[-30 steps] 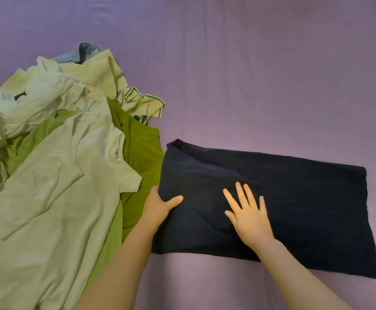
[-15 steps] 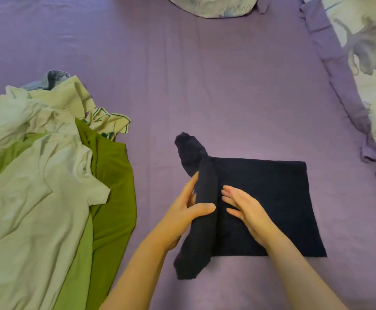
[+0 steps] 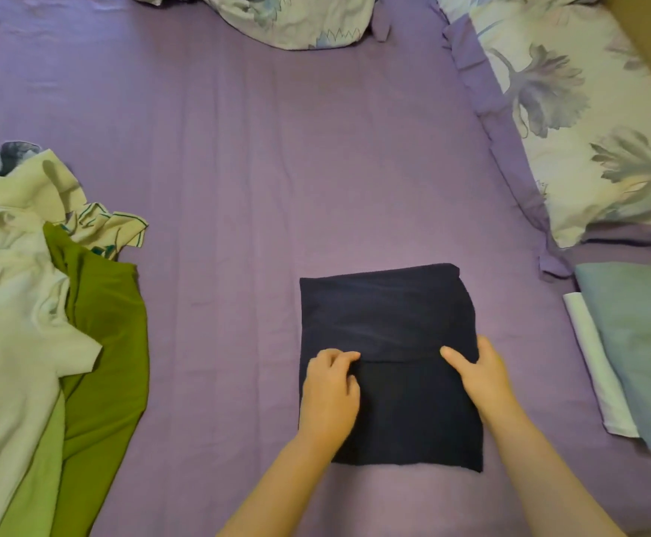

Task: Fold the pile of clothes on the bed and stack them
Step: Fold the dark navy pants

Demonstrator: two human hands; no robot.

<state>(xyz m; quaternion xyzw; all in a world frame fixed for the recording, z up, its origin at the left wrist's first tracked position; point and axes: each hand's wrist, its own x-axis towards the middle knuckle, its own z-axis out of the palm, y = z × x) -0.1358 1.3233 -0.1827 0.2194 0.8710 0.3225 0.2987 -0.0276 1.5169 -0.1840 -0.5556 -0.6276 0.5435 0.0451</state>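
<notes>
A dark navy garment [image 3: 385, 315] lies folded into a rectangle on the purple bed sheet [image 3: 238, 188]. A folded flap edge runs across its middle. My left hand [image 3: 329, 389] has curled fingers pinching that edge at the left side. At the garment's right edge, my right hand [image 3: 478, 372] grips it with the thumb on top. The unfolded pile sits at the left, with a white shirt [image 3: 10, 343] over a green garment [image 3: 103, 327] and a striped cream piece [image 3: 110, 226].
At the right edge lies a folded blue-grey garment [image 3: 637, 343] on a folded white one [image 3: 595, 366]. A floral pillow [image 3: 572, 110] lies at the back right and a crumpled floral cover [image 3: 277, 17] at the top. Bare sheet separates the pile and the navy garment.
The navy garment's left part, lifted by my left hand, has been laid over to the right, making a narrower rectangle. Both hands now hold a fold edge across it. The view has tilted up.
</notes>
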